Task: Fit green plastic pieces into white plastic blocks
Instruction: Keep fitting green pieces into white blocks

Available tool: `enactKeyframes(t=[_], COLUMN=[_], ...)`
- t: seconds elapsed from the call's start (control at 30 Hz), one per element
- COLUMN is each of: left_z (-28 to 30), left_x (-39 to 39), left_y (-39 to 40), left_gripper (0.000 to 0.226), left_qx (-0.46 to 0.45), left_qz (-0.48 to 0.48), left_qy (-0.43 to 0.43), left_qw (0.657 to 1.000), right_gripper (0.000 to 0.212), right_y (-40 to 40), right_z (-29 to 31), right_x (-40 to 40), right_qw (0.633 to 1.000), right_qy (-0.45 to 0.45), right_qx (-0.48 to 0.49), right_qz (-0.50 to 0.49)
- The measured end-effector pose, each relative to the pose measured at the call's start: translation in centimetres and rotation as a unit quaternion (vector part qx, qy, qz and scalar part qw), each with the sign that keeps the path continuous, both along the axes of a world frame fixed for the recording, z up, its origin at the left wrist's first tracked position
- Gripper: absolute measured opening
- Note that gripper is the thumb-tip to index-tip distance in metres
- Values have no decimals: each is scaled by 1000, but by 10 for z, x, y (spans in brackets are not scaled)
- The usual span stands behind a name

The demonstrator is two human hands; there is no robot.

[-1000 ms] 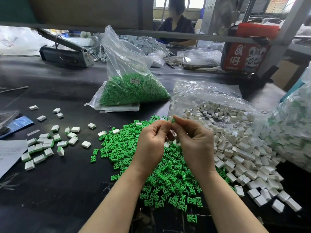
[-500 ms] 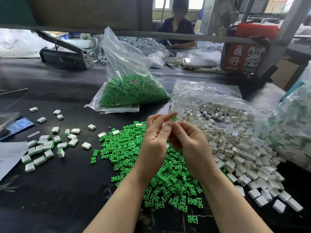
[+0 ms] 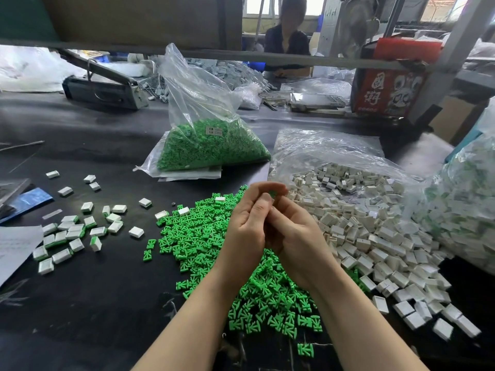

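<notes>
Low in the centre frame, my left hand and right hand meet, fingers pinched together on a small green plastic piece above the loose green plastic pile. Right lies the white plastic block heap; upper centre, a clear bag of green pieces sits on the black desk.

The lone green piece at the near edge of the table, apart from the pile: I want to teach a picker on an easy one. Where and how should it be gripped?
Judging by its pose, the lone green piece lies flat on the black table, clear of the green pile. Come straight down from above and pinch its two long outer edges; nothing crowds them.
</notes>
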State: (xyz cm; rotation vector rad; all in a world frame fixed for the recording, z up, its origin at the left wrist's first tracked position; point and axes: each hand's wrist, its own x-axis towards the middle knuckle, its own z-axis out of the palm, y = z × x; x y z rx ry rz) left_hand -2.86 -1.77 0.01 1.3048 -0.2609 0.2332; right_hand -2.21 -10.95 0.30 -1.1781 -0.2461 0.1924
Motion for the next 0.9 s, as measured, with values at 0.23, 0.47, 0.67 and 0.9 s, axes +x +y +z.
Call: enactKeyframes(t=[0.23,0.47,0.67,0.9], left_z=[-4,-5,-8,-12], left_x=[0,-2,1,4], left_y=[-10,-25,-29,-33], left_gripper=[26,20,20,28], left_qx=[-57,-86,-72,-71], left_qz=[16,93,128,142], left_qy=[5,7,2,9], left_qw=[998,992,989,987], right_gripper=[21,32,44,36], right_y=[0,5,14,19], right_z=[7,8,9,15], right_x=[0,-6,-12,-16], right_qw=[1000,998,994,987], right_qy=[23,46,65,87], right_qx=[-9,24,64,93], right_qz=[-16,-25,-64,-96])
